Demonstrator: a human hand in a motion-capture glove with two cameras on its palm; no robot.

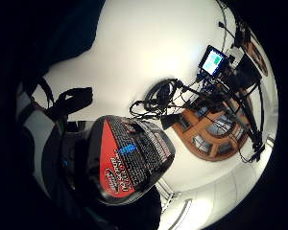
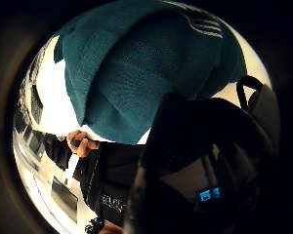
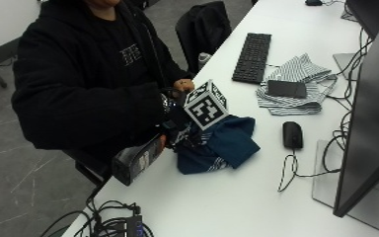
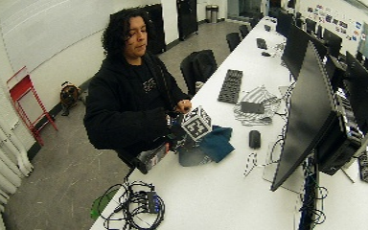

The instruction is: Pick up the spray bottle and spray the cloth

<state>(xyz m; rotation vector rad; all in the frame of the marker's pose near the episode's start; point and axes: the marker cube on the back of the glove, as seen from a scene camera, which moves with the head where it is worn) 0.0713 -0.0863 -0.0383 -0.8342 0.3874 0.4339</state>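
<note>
Fingers of the gloved right hand (image 3: 176, 132) are curled round the top of the spray bottle (image 3: 137, 160), gripping it near the neck at the table's near edge. In the outside view the bottle hangs tilted below and outward from the hand, its base pointing down past the edge of the white table (image 3: 242, 197), toward the person's lap. The glove's fingers themselves are hard to make out there, dark against the dark sleeve.

From the little finger side palm view the bottle (image 1: 127, 158) fills the space next to the palm, and only here does its label show: red and black with rows of small white print and a small blue patch. The outside view shows just a dark body with a pale label panel.

Only the thumb side palm view shows the teal cloth (image 2: 136, 73) at close range, a folded, ribbed fabric with pale stripes near one edge, lying across much of the picture beyond the dark bottle head (image 2: 195, 161). That view also catches the person's bare left hand (image 2: 80, 143), held by the chest.

On the table the cloth (image 3: 219, 145) sits crumpled just beside the gloved hand, on the far side from the bottle's base. A black mouse (image 3: 292, 134) lies near the cloth, with a keyboard (image 3: 252, 57) and a striped cloth (image 3: 298, 84) farther along.
</note>
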